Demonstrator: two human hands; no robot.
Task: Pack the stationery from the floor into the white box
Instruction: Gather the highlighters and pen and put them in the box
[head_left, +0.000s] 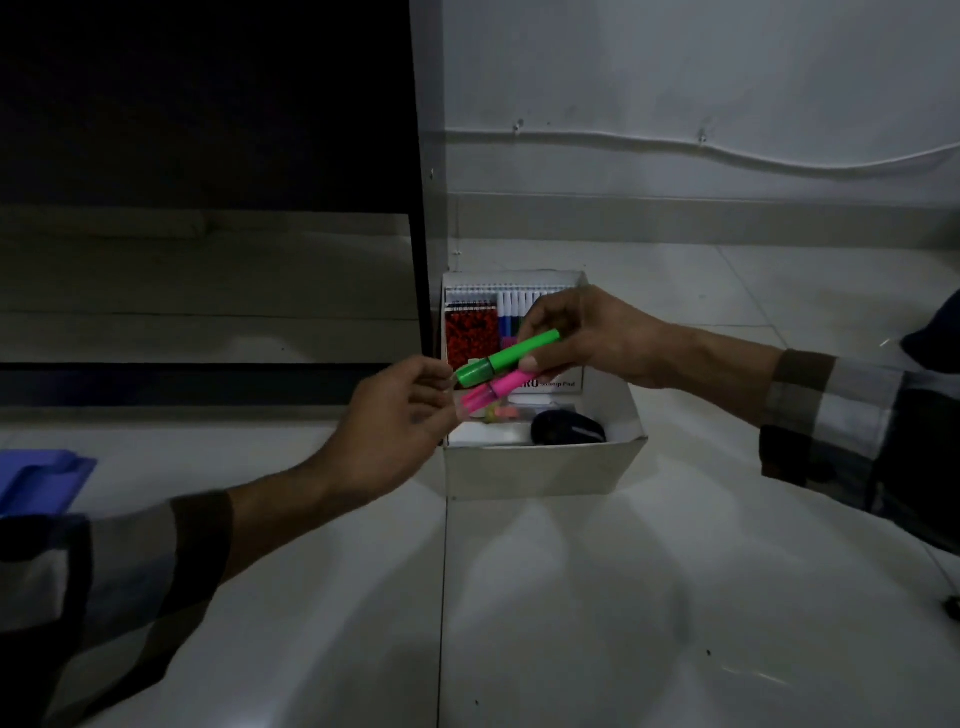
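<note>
The white box (540, 470) stands open on the floor against a dark cabinet. Over it my right hand (587, 338) pinches a green highlighter (506, 358) and a pink highlighter (493, 388) side by side, their caps pointing left. My left hand (400, 421) reaches in from the left with curled fingers touching the cap ends of both highlighters. Inside the box lie a spiral notebook (511, 289), a red-patterned notebook (464, 332), a pack of pens (511, 312), a stamp pad box (558, 383), a black rounded object (569, 428) and small coloured bits.
A dark cabinet (208, 156) with a glossy front fills the left side. A blue plastic piece (41, 480) lies on the floor at the far left. White floor tiles (571, 597) spread in front, and a cable runs along the wall (727, 150).
</note>
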